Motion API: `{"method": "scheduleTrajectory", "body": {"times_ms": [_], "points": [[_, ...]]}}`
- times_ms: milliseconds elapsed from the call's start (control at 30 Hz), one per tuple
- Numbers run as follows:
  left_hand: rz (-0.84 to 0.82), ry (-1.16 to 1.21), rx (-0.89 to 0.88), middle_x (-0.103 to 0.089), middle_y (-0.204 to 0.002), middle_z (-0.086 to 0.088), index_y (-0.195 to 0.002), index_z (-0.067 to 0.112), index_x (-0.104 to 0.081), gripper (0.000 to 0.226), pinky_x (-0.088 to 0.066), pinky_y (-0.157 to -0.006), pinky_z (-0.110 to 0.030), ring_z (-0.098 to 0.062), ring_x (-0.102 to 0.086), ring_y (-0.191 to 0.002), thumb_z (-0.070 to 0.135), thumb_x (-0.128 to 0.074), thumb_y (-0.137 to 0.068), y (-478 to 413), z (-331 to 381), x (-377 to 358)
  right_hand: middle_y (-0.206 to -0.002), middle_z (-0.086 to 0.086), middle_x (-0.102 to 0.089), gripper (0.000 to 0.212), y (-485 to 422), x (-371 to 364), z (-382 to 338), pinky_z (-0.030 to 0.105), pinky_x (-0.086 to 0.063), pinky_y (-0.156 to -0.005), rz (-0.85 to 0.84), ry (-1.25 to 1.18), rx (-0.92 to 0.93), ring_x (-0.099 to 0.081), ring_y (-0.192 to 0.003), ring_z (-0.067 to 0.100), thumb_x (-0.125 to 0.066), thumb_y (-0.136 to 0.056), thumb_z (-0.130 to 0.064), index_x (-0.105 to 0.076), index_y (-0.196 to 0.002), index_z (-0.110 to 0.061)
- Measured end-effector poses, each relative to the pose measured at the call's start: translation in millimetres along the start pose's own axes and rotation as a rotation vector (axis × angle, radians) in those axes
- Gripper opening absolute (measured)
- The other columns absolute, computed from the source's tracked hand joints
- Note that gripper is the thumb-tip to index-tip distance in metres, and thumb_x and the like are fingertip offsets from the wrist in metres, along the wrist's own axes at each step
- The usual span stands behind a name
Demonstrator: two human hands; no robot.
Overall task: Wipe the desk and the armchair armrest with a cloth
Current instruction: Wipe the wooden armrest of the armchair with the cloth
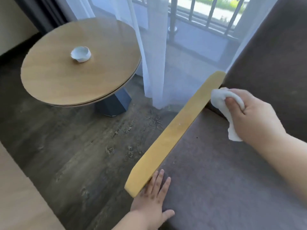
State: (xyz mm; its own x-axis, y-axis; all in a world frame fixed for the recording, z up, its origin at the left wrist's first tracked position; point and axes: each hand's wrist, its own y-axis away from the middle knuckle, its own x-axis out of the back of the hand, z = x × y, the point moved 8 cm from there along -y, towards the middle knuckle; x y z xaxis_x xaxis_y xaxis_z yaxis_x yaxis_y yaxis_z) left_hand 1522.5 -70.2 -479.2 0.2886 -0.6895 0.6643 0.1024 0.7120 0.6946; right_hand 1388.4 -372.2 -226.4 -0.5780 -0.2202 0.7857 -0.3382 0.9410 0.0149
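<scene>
A long yellow wooden armrest runs diagonally along the left side of a dark grey armchair seat. My right hand grips a crumpled white cloth and holds it against the far end of the armrest, close to the chair's backrest. My left hand lies flat with straight fingers on the seat's front corner, touching the near end of the armrest. A round wooden table stands to the left, apart from both hands.
A small white dish sits on the round table, which stands on a dark pedestal. Sheer white curtains hang behind the armrest before a balcony railing. Dark wood floor lies between table and chair. A light surface edge shows bottom left.
</scene>
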Motion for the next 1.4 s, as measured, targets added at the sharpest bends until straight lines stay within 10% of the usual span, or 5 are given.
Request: {"method": "scheduleTrajectory", "body": {"times_ms": [367, 567, 800, 1067, 1400], "points": [[0.098, 0.091, -0.030, 0.060, -0.148, 0.013, -0.140, 0.043, 0.050, 0.100, 0.006, -0.125, -0.042, -0.008, 0.056, -0.135, 0.079, -0.032, -0.095, -1.6, -1.5, -3.9, -0.130, 0.009, -0.066, 0.048, -105.0, -63.7, -3.7, 0.057, -0.049, -0.101, -0.006, 0.244, 0.117, -0.057, -0.124, 0.039, -0.050, -0.098, -0.062, -0.052, -0.139, -0.037], [0.355, 0.218, 0.019, 0.029, -0.167, 0.018, -0.159, 0.044, 0.007, 0.091, -0.007, -0.128, -0.041, -0.004, 0.033, -0.151, 0.080, -0.035, -0.087, 1.2, -1.4, 2.2, -0.131, 0.019, -0.053, 0.043, -104.5, -106.9, 9.0, 0.064, -0.048, -0.096, -0.110, 0.472, 0.089, -0.049, -0.123, 0.051, -0.046, -0.100, -0.059, -0.043, -0.138, -0.040], [0.552, 0.121, 0.081, -0.005, -0.169, -0.010, -0.151, 0.021, -0.019, 0.086, -0.002, -0.127, -0.040, -0.025, 0.007, -0.158, 0.074, -0.038, -0.087, -5.7, 15.1, 14.1, -0.073, 0.001, -0.037, 0.023, -126.6, -71.8, 8.6, 0.029, -0.045, -0.066, 0.045, 0.310, 0.252, -0.037, -0.062, 0.025, -0.039, -0.094, -0.041, -0.038, -0.072, -0.033], [0.778, 0.097, 0.024, -0.030, -0.165, -0.014, -0.147, 0.016, -0.042, 0.086, -0.015, -0.125, -0.043, -0.033, -0.021, -0.156, 0.064, -0.061, -0.077, -9.2, 15.1, 5.6, -0.132, 0.021, -0.054, 0.061, -152.3, -97.4, 32.6, 0.065, -0.042, -0.094, -0.115, 0.627, 0.174, -0.051, -0.123, 0.053, -0.046, -0.095, -0.066, -0.039, -0.142, -0.027], [0.769, 0.043, 0.043, -0.034, -0.163, -0.018, -0.148, 0.014, -0.038, 0.089, -0.024, -0.120, -0.049, -0.035, -0.022, -0.155, 0.063, -0.061, -0.077, -11.9, 17.1, 4.0, -0.120, 0.015, -0.059, 0.034, -139.3, -107.0, 32.0, 0.063, -0.043, -0.098, -0.150, 0.480, 0.199, -0.052, -0.118, 0.050, -0.038, -0.099, -0.045, -0.049, -0.130, -0.037]]}}
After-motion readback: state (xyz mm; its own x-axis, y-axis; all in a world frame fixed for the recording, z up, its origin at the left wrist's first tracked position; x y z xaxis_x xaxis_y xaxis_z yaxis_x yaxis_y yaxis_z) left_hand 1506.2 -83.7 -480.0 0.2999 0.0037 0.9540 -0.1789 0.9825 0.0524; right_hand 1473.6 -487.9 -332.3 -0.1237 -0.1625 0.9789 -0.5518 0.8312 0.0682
